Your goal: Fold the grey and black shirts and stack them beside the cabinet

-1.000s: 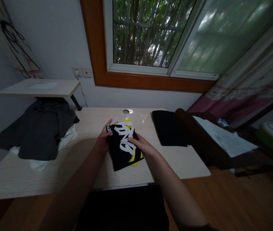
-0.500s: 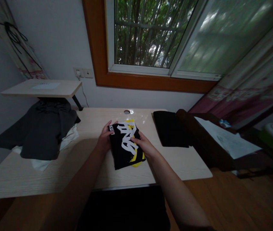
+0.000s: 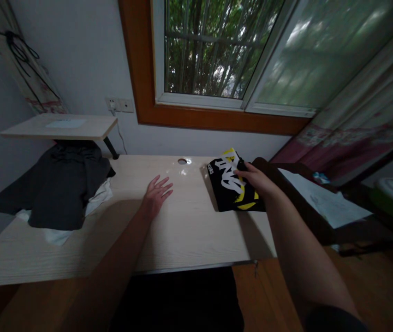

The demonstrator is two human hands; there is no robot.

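The pale table runs across in front of you, its near edge just below your forearms. Beyond that edge, your left hand is empty, its fingers spread over the tabletop; whether they touch it, you cannot tell from here. Your right hand grips 1 folded black garment with white and yellow print, toward the table's right end. Your thumb lies across its face on the white lettering, while the other fingers are mostly hidden at its right edge. The garment reaches out to the left of that grasp, and its contact with whatever is beneath is unclear.

The step in hand looks like placing the folded garment at the right; the next move probably calls for lowering it flat, then loosening that hand without dragging the folds.

Off to your left lie dark grey clothes; farther back is the window.
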